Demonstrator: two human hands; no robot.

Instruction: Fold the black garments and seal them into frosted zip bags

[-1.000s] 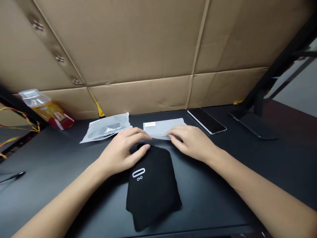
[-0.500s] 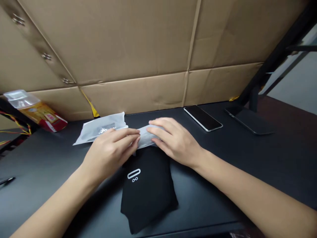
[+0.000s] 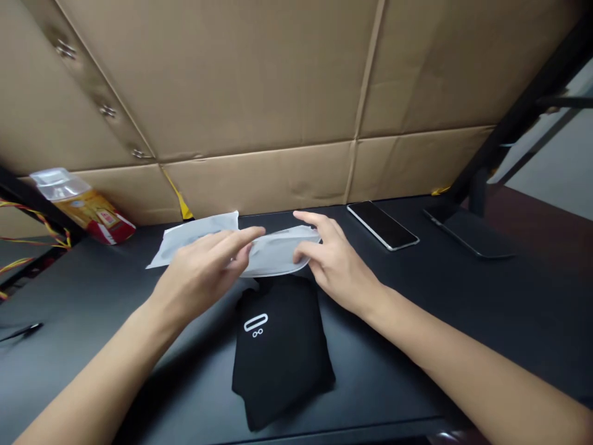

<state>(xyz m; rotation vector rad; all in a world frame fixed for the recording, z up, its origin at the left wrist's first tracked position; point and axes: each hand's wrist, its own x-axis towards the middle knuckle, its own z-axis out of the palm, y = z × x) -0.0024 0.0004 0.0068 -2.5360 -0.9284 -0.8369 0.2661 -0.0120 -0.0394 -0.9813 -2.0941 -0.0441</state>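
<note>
A white translucent pouch (image 3: 273, 253) is held up between my two hands, just beyond the black cloth (image 3: 282, 352). At the pouch's left end, my left hand (image 3: 204, 262) grips it with fingers and thumb close together. My right hand (image 3: 331, 256) holds the opposite end with bent fingers and the index finger raised. The black cloth lies flat on the table and bears a white oval print with two small rings below. Behind my left hand lies another white translucent bag (image 3: 185, 235), partly covered by that hand.
On the black table (image 3: 454, 340), a phone with a light rim (image 3: 384, 225) and a dark flat panel (image 3: 470, 232) lie to the right. At far left are a bottle with a yellow-red label (image 3: 92, 207) and a black pen-like thing (image 3: 25, 330). A cardboard wall (image 3: 259, 93) stands behind.
The pouch has been spread wider and shows more of its surface. My hands have moved apart, and my right index finger has lifted. The view has shifted slightly.
</note>
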